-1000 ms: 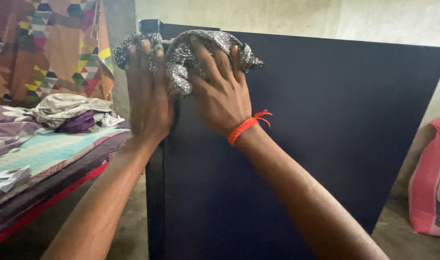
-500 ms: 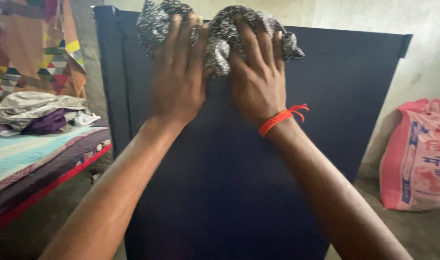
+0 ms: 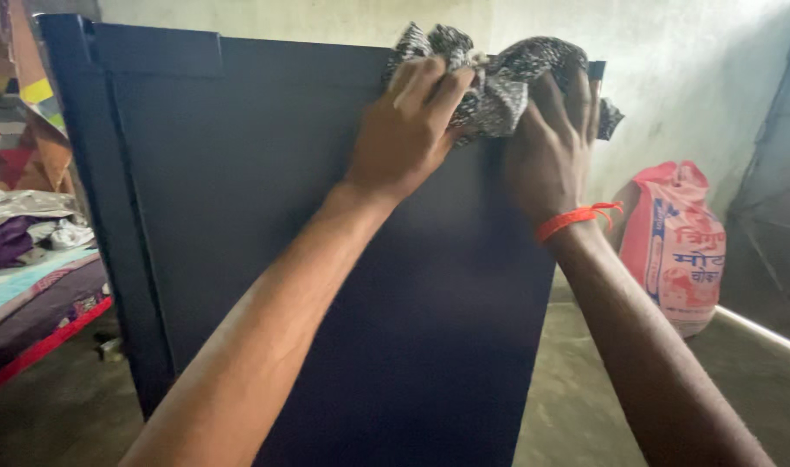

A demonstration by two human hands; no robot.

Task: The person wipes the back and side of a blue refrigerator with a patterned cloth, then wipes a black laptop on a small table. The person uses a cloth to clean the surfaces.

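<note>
Speckled black-and-white cloth [image 3: 499, 82] is bunched under both hands at the top right corner of the dark upright panel [image 3: 265, 225]; a second ago it lay at the panel's top left corner, so the cloth has travelled along the upper edge. Left hand [image 3: 408, 130] has its fingers [image 3: 430, 82] curled and clamped on the cloth's left part, and right hand [image 3: 551, 147], with an orange wrist thread [image 3: 577, 220], presses its fingers onto the right part. Beyond the right fingers stands a pink sack [image 3: 676, 242]; a bed [image 3: 32, 294] lies far to the left.
</note>
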